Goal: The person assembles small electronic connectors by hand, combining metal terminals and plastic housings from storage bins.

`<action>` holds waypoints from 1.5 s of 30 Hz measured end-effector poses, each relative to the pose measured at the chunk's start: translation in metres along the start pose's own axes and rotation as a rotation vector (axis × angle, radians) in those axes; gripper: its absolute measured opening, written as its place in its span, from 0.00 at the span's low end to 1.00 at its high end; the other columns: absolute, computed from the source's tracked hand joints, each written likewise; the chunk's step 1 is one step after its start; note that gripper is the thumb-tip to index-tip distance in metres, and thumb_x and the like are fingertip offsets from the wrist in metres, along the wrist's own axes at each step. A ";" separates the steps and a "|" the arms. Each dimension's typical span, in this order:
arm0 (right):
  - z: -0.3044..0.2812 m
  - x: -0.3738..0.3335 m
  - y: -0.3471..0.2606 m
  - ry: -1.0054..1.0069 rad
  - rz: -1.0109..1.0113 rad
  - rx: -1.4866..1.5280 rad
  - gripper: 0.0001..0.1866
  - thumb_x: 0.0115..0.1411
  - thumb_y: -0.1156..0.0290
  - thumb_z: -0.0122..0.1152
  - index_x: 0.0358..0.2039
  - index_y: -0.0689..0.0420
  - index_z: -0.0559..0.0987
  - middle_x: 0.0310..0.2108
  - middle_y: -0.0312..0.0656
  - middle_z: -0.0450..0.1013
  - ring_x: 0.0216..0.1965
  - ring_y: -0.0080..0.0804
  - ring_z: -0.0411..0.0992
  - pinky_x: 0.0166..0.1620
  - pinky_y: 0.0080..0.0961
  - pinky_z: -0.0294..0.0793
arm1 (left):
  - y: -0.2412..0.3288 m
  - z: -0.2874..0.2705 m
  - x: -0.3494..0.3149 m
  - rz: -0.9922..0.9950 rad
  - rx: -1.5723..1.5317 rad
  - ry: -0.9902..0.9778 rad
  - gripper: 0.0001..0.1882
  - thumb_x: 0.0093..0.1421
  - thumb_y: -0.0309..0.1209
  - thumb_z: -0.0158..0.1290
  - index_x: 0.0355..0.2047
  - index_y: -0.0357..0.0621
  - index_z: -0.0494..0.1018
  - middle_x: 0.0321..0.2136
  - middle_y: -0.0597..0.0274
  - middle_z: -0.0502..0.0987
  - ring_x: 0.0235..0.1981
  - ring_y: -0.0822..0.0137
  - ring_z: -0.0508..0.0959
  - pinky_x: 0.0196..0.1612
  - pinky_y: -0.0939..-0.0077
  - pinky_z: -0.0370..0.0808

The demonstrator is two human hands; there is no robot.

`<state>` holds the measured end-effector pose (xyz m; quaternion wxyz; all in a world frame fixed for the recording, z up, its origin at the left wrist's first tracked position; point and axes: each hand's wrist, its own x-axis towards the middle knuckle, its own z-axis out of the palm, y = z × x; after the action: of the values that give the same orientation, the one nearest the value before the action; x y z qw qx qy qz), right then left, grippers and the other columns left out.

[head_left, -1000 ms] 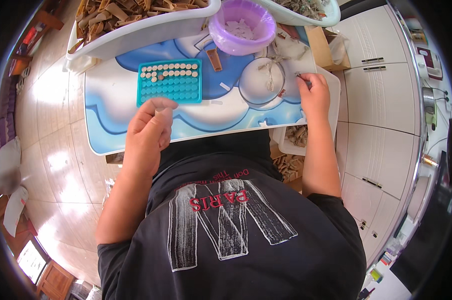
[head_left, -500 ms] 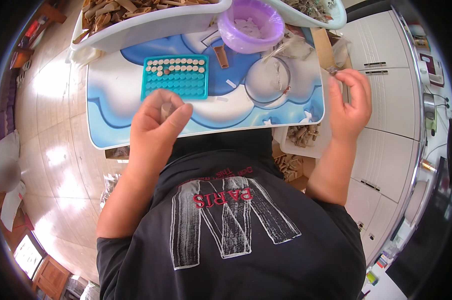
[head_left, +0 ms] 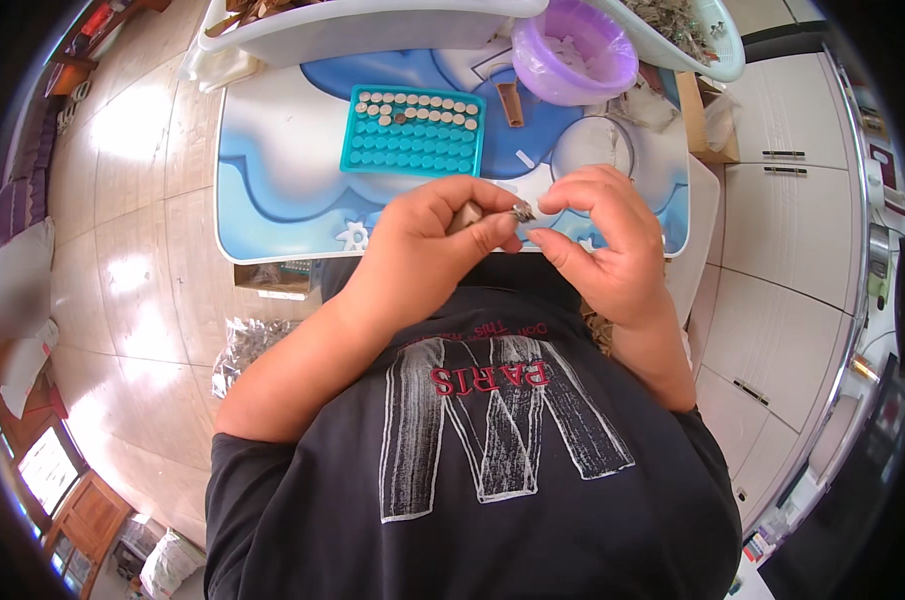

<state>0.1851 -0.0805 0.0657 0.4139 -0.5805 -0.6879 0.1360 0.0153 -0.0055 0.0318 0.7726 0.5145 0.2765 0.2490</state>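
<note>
My left hand is closed around a short tan piece, mostly hidden by the fingers. At its thumb and fingertip sits a small grey, metallic-looking piece, too small to name. Facing it from the right, my right hand has thumb and fingers curved and apart, with nothing visible between them. Beyond both hands, a teal tray lies on the table. Round whitish pieces fill its far rows, along with one brown piece; its near rows show bare teal bumps.
On the blue and white table lies a brown trough-shaped piece. A plastic-lined purple bowl holds white bits. A large white bin and a pale green basket stand at the back. White cabinets line the right side.
My right hand has come in from the right side of the table to meet my left. The small grey piece from its fingertips is now at my left fingertips. The view has shifted.
</note>
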 end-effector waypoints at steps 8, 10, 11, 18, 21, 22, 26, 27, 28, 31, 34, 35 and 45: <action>0.018 -0.004 0.015 -0.064 0.099 0.262 0.10 0.46 0.79 0.64 0.31 0.60 0.77 0.28 0.41 0.72 0.30 0.35 0.69 0.35 0.26 0.67 | 0.011 -0.019 0.000 -0.581 -0.433 -0.103 0.08 0.63 0.33 0.48 0.36 0.41 0.70 0.19 0.68 0.69 0.10 0.85 0.54 0.12 0.90 0.46; 0.021 -0.005 0.018 -0.084 0.152 0.303 0.08 0.47 0.78 0.64 0.30 0.60 0.77 0.28 0.40 0.73 0.30 0.33 0.69 0.34 0.24 0.67 | 0.009 -0.019 0.000 -0.612 -0.473 -0.108 0.08 0.63 0.33 0.48 0.36 0.42 0.69 0.18 0.68 0.68 0.10 0.85 0.54 0.12 0.90 0.46; 0.021 -0.005 0.019 -0.083 0.156 0.303 0.08 0.47 0.78 0.64 0.30 0.60 0.77 0.28 0.40 0.73 0.30 0.33 0.69 0.34 0.24 0.67 | 0.008 -0.019 0.000 -0.617 -0.507 -0.110 0.08 0.63 0.33 0.48 0.37 0.42 0.69 0.17 0.69 0.67 0.10 0.85 0.54 0.12 0.90 0.46; 0.022 -0.005 0.021 -0.055 0.116 0.190 0.05 0.46 0.77 0.65 0.26 0.60 0.77 0.24 0.40 0.73 0.27 0.35 0.70 0.33 0.26 0.67 | -0.001 -0.021 -0.001 -0.575 -0.538 -0.170 0.11 0.62 0.36 0.49 0.35 0.41 0.71 0.17 0.70 0.66 0.10 0.85 0.54 0.12 0.89 0.46; 0.025 -0.005 0.020 0.005 0.084 0.129 0.06 0.46 0.76 0.65 0.25 0.59 0.77 0.23 0.40 0.73 0.27 0.37 0.70 0.32 0.27 0.67 | -0.003 -0.021 -0.001 -0.570 -0.557 -0.167 0.12 0.63 0.38 0.48 0.35 0.41 0.71 0.16 0.69 0.67 0.10 0.84 0.54 0.12 0.89 0.46; 0.026 -0.006 0.018 0.046 0.079 0.106 0.06 0.46 0.76 0.65 0.25 0.59 0.77 0.23 0.40 0.73 0.27 0.37 0.70 0.32 0.28 0.68 | -0.003 -0.021 -0.002 -0.570 -0.557 -0.166 0.12 0.63 0.38 0.48 0.35 0.41 0.71 0.16 0.69 0.67 0.10 0.84 0.54 0.12 0.89 0.46; 0.030 -0.008 0.017 0.084 0.073 0.061 0.06 0.45 0.76 0.66 0.24 0.59 0.77 0.24 0.40 0.73 0.26 0.38 0.70 0.31 0.29 0.68 | -0.006 -0.020 -0.003 -0.546 -0.572 -0.145 0.13 0.63 0.39 0.48 0.34 0.41 0.71 0.17 0.69 0.67 0.10 0.84 0.54 0.12 0.89 0.46; 0.032 -0.008 0.017 0.096 0.056 0.054 0.06 0.45 0.77 0.65 0.25 0.59 0.76 0.24 0.41 0.73 0.26 0.38 0.70 0.31 0.29 0.69 | -0.007 -0.021 -0.003 -0.538 -0.573 -0.142 0.13 0.63 0.40 0.48 0.33 0.41 0.71 0.17 0.69 0.67 0.10 0.84 0.54 0.12 0.89 0.46; 0.033 -0.008 0.017 0.108 0.041 0.046 0.06 0.46 0.77 0.65 0.25 0.59 0.76 0.24 0.41 0.73 0.26 0.39 0.70 0.31 0.30 0.69 | -0.007 -0.020 -0.003 -0.538 -0.573 -0.141 0.13 0.63 0.40 0.48 0.33 0.41 0.71 0.17 0.69 0.67 0.10 0.84 0.54 0.12 0.89 0.46; 0.034 -0.008 0.016 0.106 0.034 0.044 0.06 0.46 0.79 0.64 0.25 0.59 0.76 0.24 0.41 0.73 0.26 0.39 0.70 0.31 0.30 0.69 | -0.006 -0.019 -0.003 -0.550 -0.521 -0.104 0.13 0.66 0.38 0.42 0.36 0.40 0.69 0.16 0.68 0.65 0.10 0.83 0.53 0.12 0.89 0.47; 0.036 -0.008 0.015 0.138 0.055 0.042 0.06 0.46 0.79 0.64 0.25 0.60 0.75 0.24 0.41 0.73 0.26 0.39 0.70 0.31 0.30 0.69 | -0.008 -0.020 -0.003 -0.546 -0.552 -0.139 0.14 0.63 0.41 0.48 0.33 0.42 0.71 0.17 0.68 0.68 0.10 0.84 0.54 0.12 0.89 0.46; 0.036 -0.009 0.015 0.138 0.054 0.042 0.06 0.46 0.79 0.64 0.25 0.60 0.75 0.24 0.41 0.73 0.26 0.39 0.70 0.31 0.30 0.69 | -0.008 -0.021 -0.002 -0.548 -0.539 -0.166 0.14 0.63 0.41 0.47 0.34 0.42 0.70 0.19 0.67 0.68 0.10 0.83 0.54 0.13 0.88 0.47; 0.037 -0.002 0.009 0.094 0.129 0.146 0.05 0.47 0.78 0.64 0.24 0.60 0.75 0.24 0.40 0.71 0.27 0.37 0.68 0.32 0.29 0.67 | -0.009 -0.020 -0.004 -0.426 -0.651 0.105 0.12 0.65 0.38 0.43 0.40 0.44 0.68 0.31 0.66 0.72 0.23 0.76 0.68 0.25 0.85 0.65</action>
<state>0.1644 -0.0692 0.0356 0.4772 -0.5977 -0.6172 0.1845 -0.0001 0.0016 0.0174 0.9145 0.1600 0.3228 0.1840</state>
